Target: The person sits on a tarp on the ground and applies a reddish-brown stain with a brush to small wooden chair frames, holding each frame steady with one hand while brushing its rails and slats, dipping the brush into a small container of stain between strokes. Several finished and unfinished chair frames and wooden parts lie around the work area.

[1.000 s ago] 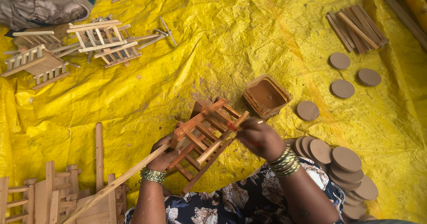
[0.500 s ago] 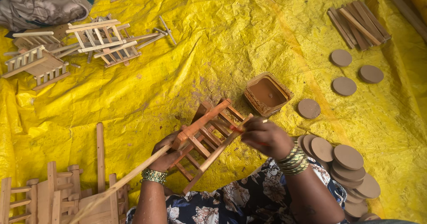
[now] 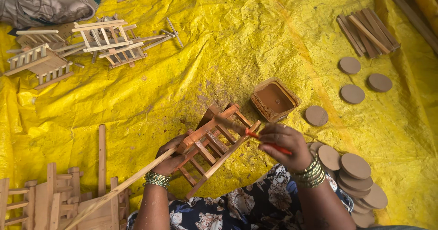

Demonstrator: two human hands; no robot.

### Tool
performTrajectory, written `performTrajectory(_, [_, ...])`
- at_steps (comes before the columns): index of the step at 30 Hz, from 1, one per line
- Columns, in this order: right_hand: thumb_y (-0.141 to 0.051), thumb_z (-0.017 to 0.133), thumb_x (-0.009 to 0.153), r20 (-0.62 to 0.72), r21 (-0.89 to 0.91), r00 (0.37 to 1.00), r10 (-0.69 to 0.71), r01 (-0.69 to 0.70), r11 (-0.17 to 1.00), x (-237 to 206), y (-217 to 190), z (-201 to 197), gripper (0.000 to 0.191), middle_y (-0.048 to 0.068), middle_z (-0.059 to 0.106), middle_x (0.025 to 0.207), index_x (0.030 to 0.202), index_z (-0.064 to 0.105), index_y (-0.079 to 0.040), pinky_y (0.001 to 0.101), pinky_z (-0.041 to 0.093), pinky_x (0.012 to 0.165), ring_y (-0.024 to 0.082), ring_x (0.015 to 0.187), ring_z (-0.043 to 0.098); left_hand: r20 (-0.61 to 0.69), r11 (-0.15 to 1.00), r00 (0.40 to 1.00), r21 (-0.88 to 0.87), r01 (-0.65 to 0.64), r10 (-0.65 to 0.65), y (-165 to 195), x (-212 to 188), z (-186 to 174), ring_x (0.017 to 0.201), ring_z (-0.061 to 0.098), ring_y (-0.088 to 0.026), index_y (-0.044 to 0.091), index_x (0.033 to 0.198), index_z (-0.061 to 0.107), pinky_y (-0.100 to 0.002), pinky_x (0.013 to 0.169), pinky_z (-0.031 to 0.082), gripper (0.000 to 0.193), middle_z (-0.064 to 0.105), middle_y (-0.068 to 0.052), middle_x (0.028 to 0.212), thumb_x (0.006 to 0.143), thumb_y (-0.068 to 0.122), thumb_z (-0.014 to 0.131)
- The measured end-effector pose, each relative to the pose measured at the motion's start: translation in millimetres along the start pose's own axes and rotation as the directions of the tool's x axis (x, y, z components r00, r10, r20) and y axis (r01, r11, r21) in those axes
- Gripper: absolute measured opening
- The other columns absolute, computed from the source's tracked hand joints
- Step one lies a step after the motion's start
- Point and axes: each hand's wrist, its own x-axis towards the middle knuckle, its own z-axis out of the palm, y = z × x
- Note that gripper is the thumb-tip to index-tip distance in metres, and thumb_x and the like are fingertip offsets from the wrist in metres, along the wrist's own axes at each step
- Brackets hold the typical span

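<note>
My left hand (image 3: pixel 169 159) grips a small wooden slatted frame (image 3: pixel 214 145), partly painted reddish brown, tilted over my lap. A long bare stick (image 3: pixel 116 190) runs from that hand down to the lower left. My right hand (image 3: pixel 286 144) holds a red-handled brush (image 3: pixel 255 135) whose bristles touch the frame's upper rail. A square tub of brown paint (image 3: pixel 275 100) sits on the yellow sheet just beyond the frame.
Unpainted wooden frames lie at the far left (image 3: pixel 43 63), upper left (image 3: pixel 109 40) and lower left (image 3: pixel 50 202). Brown wooden discs (image 3: pixel 353 170) are stacked by my right arm, others (image 3: pixel 352 93) lie further out. A bundle of brown slats (image 3: pixel 367 31) rests upper right. Another person's clothing (image 3: pixel 45 2) shows top left.
The frame has shifted slightly in my left hand, and my right hand has moved the brush along the frame's rail.
</note>
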Motion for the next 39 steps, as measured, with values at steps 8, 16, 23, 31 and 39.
performTrajectory(8, [-0.016, 0.074, 0.088, 0.126, 0.055, 0.985, 0.121, -0.129, 0.990, -9, 25, 18, 0.014, 0.011, 0.075, 0.077, 0.089, 0.077, -0.003, 0.0343, 0.060, 0.061, 0.021, 0.068, 0.074, 0.026, 0.997, 0.997, 0.007, -0.077, 0.077, 7, -2, 3, 0.141, 0.054, -0.028, 0.007, 0.134, 0.066, -0.047, 0.116, 0.045, 0.058, 0.059, -0.014, 0.150, 0.078, 0.009, 0.084])
performTrajectory(16, [-0.014, 0.076, 0.092, 0.213, 0.187, 0.968, -0.136, 0.097, 0.978, -1, -1, 24, 0.005, 0.006, 0.078, 0.090, 0.091, 0.075, -0.009, 0.0351, 0.064, 0.077, 0.020, 0.085, 0.076, 0.049, 0.991, 0.989, -0.013, -0.137, 0.137, 11, 2, 10, 0.142, 0.054, -0.030, 0.011, 0.130, 0.069, -0.049, 0.114, 0.051, 0.051, 0.060, -0.013, 0.149, 0.082, 0.014, 0.085])
performTrajectory(23, [-0.017, 0.079, 0.088, 0.175, -0.033, 0.964, -0.198, 0.207, 0.978, 20, -24, 6, 0.013, 0.009, 0.074, 0.094, 0.095, 0.075, -0.006, 0.0435, 0.059, 0.088, 0.027, 0.096, 0.071, 0.003, 0.992, 0.995, 0.078, -0.095, 0.095, 3, -1, 5, 0.138, 0.057, -0.029, 0.011, 0.128, 0.070, -0.048, 0.112, 0.051, 0.053, 0.063, -0.013, 0.145, 0.078, 0.010, 0.085])
performTrajectory(31, [-0.017, 0.079, 0.087, 0.276, 0.058, 0.937, -0.215, 0.207, 0.977, 18, -31, 21, 0.012, 0.009, 0.073, 0.096, 0.093, 0.077, -0.008, 0.0502, 0.053, 0.103, 0.026, 0.096, 0.072, 0.018, 0.997, 0.998, 0.040, -0.065, 0.064, 4, 0, 7, 0.138, 0.058, -0.027, 0.009, 0.128, 0.070, -0.048, 0.111, 0.053, 0.050, 0.061, -0.013, 0.147, 0.079, 0.005, 0.082])
performTrajectory(39, [-0.013, 0.077, 0.087, 0.058, 0.002, 0.995, -0.081, 0.081, 0.997, 5, -10, -6, 0.011, 0.009, 0.075, 0.095, 0.094, 0.075, -0.005, 0.0528, 0.051, 0.105, 0.024, 0.097, 0.074, -0.035, 0.988, 0.999, 0.156, -0.018, 0.024, -3, 1, -1, 0.133, 0.063, -0.026, 0.009, 0.129, 0.071, -0.046, 0.111, 0.051, 0.057, 0.066, -0.012, 0.143, 0.073, 0.001, 0.074])
